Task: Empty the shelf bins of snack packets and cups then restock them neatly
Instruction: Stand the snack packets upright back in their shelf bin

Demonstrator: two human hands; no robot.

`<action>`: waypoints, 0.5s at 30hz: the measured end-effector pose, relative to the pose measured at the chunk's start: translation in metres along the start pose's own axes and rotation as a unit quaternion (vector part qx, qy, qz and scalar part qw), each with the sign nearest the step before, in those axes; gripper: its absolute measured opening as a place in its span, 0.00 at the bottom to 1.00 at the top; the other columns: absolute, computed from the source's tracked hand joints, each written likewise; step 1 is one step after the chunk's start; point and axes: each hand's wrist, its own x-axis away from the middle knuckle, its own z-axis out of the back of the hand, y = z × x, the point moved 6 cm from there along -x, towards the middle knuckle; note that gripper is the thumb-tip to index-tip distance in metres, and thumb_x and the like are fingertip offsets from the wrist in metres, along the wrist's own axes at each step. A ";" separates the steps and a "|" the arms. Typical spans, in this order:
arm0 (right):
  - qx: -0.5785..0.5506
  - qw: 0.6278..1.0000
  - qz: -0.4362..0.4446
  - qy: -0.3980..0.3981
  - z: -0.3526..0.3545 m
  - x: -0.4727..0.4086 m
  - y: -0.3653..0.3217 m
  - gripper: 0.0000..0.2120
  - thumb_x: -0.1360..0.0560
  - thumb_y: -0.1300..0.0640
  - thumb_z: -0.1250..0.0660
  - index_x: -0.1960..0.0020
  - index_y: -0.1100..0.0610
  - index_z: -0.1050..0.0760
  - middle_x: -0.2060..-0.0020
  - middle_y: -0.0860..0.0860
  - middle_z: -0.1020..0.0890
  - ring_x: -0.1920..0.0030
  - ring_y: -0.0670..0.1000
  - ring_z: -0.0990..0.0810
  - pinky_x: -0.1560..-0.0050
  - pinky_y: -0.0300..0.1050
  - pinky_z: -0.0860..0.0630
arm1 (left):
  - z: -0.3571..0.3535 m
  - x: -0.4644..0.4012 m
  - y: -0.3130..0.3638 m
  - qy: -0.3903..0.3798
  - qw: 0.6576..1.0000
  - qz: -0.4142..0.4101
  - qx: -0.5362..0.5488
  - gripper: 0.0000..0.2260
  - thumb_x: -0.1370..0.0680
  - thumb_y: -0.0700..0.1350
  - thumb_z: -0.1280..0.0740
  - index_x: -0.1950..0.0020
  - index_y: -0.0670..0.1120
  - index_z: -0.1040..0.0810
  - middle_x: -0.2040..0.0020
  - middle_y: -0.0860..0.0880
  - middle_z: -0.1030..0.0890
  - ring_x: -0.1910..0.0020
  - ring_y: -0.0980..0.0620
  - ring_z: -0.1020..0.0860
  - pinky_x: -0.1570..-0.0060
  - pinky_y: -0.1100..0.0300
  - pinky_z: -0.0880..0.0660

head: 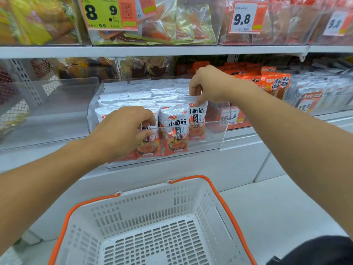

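Both hands in bin (219, 134): left hand (122, 131) grips front-left packets (149, 148), right hand (206, 85) pinches right packet (197, 121) top, squaring rows upright. Basket (133, 199) waits below.

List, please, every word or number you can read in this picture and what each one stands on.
"小面筋" and "火鸡面味": front snack packet in the clear bin.
"8", "9", "9.9": green price tag.
"9.8": white price tag, top shelf.
"很麻很辣": orange packets.
Other tags' small print is too blurred.
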 end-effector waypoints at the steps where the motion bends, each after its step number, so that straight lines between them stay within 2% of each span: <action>1: 0.007 1.000 -0.003 -0.005 -0.002 0.000 0.002 0.13 0.34 0.56 0.19 0.53 0.55 0.19 0.61 0.50 0.19 0.59 0.51 0.22 0.62 0.40 0.29 | 0.000 0.000 -0.001 0.001 1.000 0.001 0.001 0.06 0.24 0.48 0.28 0.48 0.52 0.19 0.58 0.57 0.23 0.57 0.51 0.25 0.55 0.51 0.24; 4: 0.002 1.000 -0.004 0.005 0.003 0.005 0.007 0.15 0.33 0.56 0.19 0.49 0.55 0.18 0.57 0.51 0.18 0.58 0.50 0.22 0.57 0.45 0.25 | 0.001 0.001 -0.003 0.007 1.000 0.006 0.005 0.03 0.24 0.48 0.27 0.51 0.53 0.18 0.61 0.57 0.24 0.59 0.51 0.25 0.56 0.52 0.24; 6: -0.003 1.000 0.001 0.030 0.017 0.012 0.004 0.14 0.33 0.55 0.19 0.50 0.54 0.19 0.56 0.52 0.17 0.61 0.46 0.22 0.59 0.41 0.27 | 0.003 0.001 -0.002 0.012 1.000 0.004 0.005 0.03 0.24 0.48 0.27 0.51 0.52 0.18 0.61 0.57 0.23 0.59 0.51 0.24 0.56 0.51 0.24; 8: -0.035 0.999 0.006 0.037 0.035 0.022 -0.005 0.11 0.33 0.53 0.20 0.55 0.54 0.19 0.59 0.52 0.16 0.66 0.43 0.22 0.64 0.37 0.27 | 0.005 0.001 -0.003 0.003 1.000 0.010 -0.004 0.04 0.25 0.49 0.27 0.52 0.52 0.18 0.61 0.57 0.23 0.58 0.50 0.24 0.56 0.52 0.24; 10: -0.061 0.997 0.005 -0.051 0.036 0.035 -0.019 0.09 0.34 0.51 0.19 0.59 0.52 0.17 0.65 0.49 0.15 0.67 0.44 0.18 0.63 0.39 0.21 | 0.009 0.005 -0.007 -0.016 0.999 0.024 -0.031 0.05 0.25 0.51 0.27 0.53 0.52 0.18 0.60 0.56 0.22 0.57 0.50 0.24 0.57 0.54 0.25; 12: 0.018 0.986 0.002 -0.163 0.013 0.049 -0.031 0.11 0.35 0.47 0.19 0.58 0.50 0.16 0.65 0.45 0.15 0.63 0.45 0.17 0.58 0.44 0.20 | 0.012 0.011 -0.015 -0.029 0.996 0.029 -0.077 0.06 0.25 0.53 0.27 0.53 0.52 0.18 0.57 0.53 0.19 0.56 0.48 0.23 0.56 0.53 0.24; 13: 0.075 0.978 -0.001 -0.193 -0.003 0.055 -0.033 0.12 0.35 0.45 0.20 0.58 0.49 0.17 0.64 0.45 0.16 0.62 0.45 0.18 0.59 0.43 0.22 | 0.014 0.014 -0.019 -0.035 0.994 0.035 -0.096 0.07 0.26 0.53 0.27 0.53 0.52 0.18 0.56 0.51 0.18 0.55 0.47 0.23 0.55 0.53 0.24; 15: 0.147 0.973 0.014 -0.180 -0.026 0.062 -0.037 0.11 0.33 0.44 0.21 0.60 0.50 0.18 0.66 0.44 0.20 0.65 0.41 0.26 0.64 0.42 0.29 | 0.015 0.020 -0.024 -0.049 0.991 0.050 -0.110 0.07 0.26 0.53 0.27 0.54 0.51 0.19 0.56 0.49 0.18 0.55 0.46 0.22 0.56 0.53 0.24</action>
